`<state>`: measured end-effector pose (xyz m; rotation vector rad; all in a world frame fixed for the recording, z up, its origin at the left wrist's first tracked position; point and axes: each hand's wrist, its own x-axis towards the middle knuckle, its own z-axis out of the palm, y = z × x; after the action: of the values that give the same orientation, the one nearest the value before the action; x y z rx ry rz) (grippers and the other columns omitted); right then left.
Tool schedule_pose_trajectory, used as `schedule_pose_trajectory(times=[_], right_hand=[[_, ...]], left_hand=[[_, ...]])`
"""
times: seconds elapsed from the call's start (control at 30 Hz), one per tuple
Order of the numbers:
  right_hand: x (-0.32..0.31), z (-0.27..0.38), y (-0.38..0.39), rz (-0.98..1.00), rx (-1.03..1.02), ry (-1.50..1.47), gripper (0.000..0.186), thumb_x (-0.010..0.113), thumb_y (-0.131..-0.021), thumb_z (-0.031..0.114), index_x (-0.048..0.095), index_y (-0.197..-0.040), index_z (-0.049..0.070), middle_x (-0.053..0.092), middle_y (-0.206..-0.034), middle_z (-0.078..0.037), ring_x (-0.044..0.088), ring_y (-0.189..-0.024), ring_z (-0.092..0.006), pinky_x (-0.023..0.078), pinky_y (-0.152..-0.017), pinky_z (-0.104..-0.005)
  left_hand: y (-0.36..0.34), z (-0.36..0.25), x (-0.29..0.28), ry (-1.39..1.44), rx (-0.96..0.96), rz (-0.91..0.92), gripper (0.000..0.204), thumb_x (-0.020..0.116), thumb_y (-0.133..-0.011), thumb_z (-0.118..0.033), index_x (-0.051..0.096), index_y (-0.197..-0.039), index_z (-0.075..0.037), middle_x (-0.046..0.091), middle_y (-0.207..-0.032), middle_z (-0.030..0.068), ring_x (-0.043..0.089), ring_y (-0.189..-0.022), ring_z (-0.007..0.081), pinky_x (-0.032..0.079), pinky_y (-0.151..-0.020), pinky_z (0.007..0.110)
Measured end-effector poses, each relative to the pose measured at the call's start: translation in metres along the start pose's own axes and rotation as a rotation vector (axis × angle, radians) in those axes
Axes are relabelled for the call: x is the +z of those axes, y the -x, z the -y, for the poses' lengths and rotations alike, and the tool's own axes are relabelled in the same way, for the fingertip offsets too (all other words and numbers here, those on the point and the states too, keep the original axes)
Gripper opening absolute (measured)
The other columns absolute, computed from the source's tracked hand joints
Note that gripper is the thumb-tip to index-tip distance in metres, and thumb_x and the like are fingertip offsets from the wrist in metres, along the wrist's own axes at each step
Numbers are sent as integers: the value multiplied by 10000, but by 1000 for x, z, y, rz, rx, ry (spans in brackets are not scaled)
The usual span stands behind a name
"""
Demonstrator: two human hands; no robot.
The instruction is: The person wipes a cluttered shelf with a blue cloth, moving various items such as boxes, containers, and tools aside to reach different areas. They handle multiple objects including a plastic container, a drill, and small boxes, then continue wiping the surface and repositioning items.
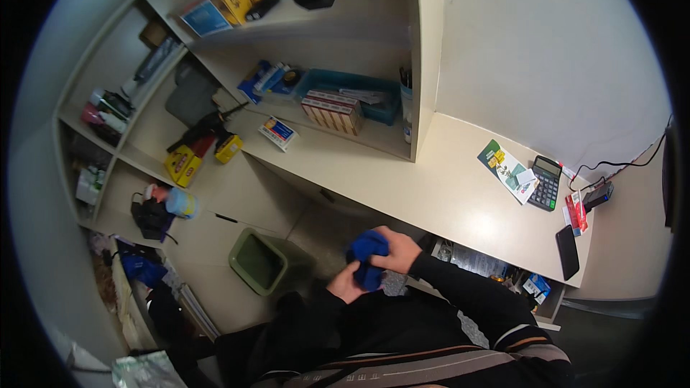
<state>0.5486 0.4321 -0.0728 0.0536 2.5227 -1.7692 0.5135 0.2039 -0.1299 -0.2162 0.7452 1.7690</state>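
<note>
A bunched dark blue cloth (368,246) is between my two hands, in front of my body and below the desk's front edge. It looks soft and folded over on itself; its exact kind I cannot make out. My right hand (399,250) grips it from the right, with fingers over its upper side. From the lower left my left hand (345,284) closes on its bottom part, thumb against the fabric. Both forearms are in black sleeves. To the left of the cloth, a green waste bin (246,262) stands on the floor.
On the desk (402,190) lie a calculator (545,183), a leaflet (507,172) and a black phone (567,252). An open drawer (478,262) full of small items sits beside my right forearm. Shelves (345,36) with boxes and a teal tray (388,104) rise behind.
</note>
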Motion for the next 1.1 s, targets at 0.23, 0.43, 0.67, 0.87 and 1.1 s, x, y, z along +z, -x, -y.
schedule_pose_trajectory(times=[0.23,0.43,0.67,0.87,1.1], right_hand=[[-74,-24,45,-392,-181,128,658,784,-744,184,551,-1347,65,638,-1231,-200,645,-1144,-386,525,-981,-420],[-140,-58,40,-682,-212,254,648,798,-709,114,566,-1311,57,614,-1211,-182,624,-1147,-373,513,-988,-413],[-172,-104,36,-588,141,528,814,864,-699,263,503,-1410,101,474,-1446,-222,513,-1293,-422,469,-1058,-492],[-198,-52,49,-450,259,802,943,869,-679,369,448,-1484,117,366,-1560,-238,419,-1390,-446,416,-1094,-583],[-235,127,33,-582,-406,499,581,781,-833,192,563,-1350,43,612,-1236,-197,629,-1116,-360,526,-952,-430]], left_hand=[[5,-20,108,-446,193,231,646,585,-1040,-210,284,-1568,8,481,-1495,179,552,-1330,305,477,-1076,424],[18,-80,164,-755,424,267,550,581,-1012,-102,391,-1514,15,546,-1435,174,587,-1275,263,501,-1033,375],[28,-117,179,-810,469,158,497,603,-1018,-116,450,-1471,21,594,-1363,141,621,-1216,226,530,-983,341],[58,-181,198,-973,644,136,478,651,-982,-105,515,-1430,-8,637,-1295,107,652,-1158,204,540,-933,318],[64,-265,274,-1014,966,212,583,640,-981,-101,400,-1507,-32,568,-1348,130,618,-1178,226,551,-930,351]])
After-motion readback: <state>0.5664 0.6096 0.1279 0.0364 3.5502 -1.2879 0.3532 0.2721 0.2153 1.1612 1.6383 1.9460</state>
